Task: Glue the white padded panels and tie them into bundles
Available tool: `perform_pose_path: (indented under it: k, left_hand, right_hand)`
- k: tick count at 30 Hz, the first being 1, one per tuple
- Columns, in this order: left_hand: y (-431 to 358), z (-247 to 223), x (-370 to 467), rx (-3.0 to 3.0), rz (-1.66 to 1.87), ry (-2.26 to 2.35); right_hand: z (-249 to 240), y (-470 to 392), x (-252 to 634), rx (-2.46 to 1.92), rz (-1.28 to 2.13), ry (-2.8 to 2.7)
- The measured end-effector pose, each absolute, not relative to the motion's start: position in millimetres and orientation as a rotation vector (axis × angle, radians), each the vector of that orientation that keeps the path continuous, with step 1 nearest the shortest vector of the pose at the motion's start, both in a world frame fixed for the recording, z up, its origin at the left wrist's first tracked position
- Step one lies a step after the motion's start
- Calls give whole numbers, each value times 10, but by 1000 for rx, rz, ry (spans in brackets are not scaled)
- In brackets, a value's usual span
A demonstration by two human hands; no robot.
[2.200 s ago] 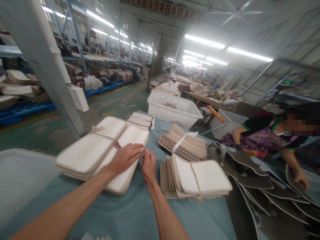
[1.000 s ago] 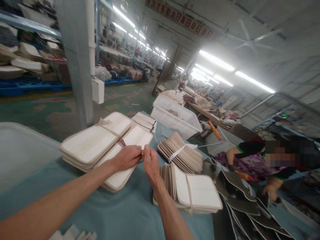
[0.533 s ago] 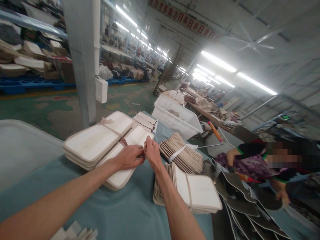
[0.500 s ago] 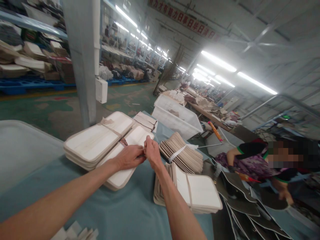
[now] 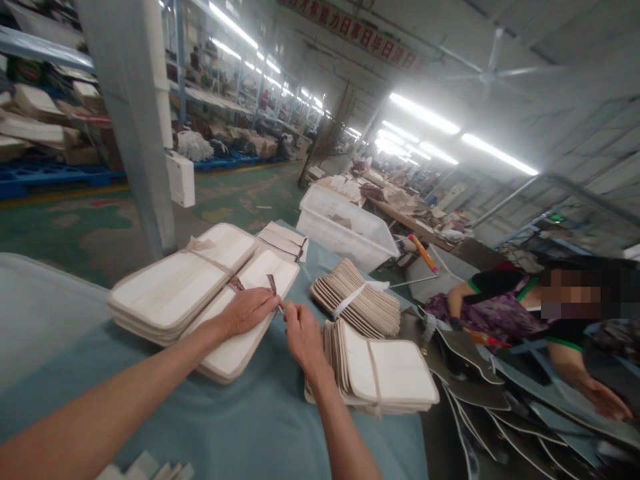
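left hand (image 5: 249, 311), right hand (image 5: 304, 332): both pinching dark strip (image 5: 271, 284) | banner (image 5: 359, 32) partly reads "日毕日清"

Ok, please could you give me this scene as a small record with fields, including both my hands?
left hand: on the white-topped stack, fingers pinching a patterned strip
right hand: beside that stack, fingers on the same strip
picture left: tied stack
picture right: brown bundle with white band; nearer, banded stack
surface: blue-green cover
co-worker: far right, by dark pieces
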State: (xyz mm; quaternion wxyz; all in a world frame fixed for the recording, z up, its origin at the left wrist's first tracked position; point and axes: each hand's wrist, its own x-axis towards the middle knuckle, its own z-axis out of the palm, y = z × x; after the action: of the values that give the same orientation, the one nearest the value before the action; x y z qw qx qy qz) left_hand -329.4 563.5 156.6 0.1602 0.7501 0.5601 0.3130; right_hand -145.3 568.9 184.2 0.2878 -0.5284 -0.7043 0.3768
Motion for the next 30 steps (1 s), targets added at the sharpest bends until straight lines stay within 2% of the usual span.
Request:
perform_pose_path:
  k: [5,8,13,23,30]
  left_hand:
    - [5632,1608,-3288,2139,862,1600]
    - [5641,1603,-3291,2172,862,1630]
    - [5622,1581,-3264,2247,878,1713]
    - [5507,1621,-3182,2517,984,1748]
    - [5540,1539,-3162,2624,915,1963]
  right_hand:
    - [1713,5532,-1528,-1542,730,-2183]
    - [1726,5606,-1567,-1473,713,-2161]
    - [1662,5707,-1591,-1372,804,-1976]
    - [1494,5758,-1820,-1280,1209,-1417]
    - [1485,5793,-1864,-1277,1242,-1313]
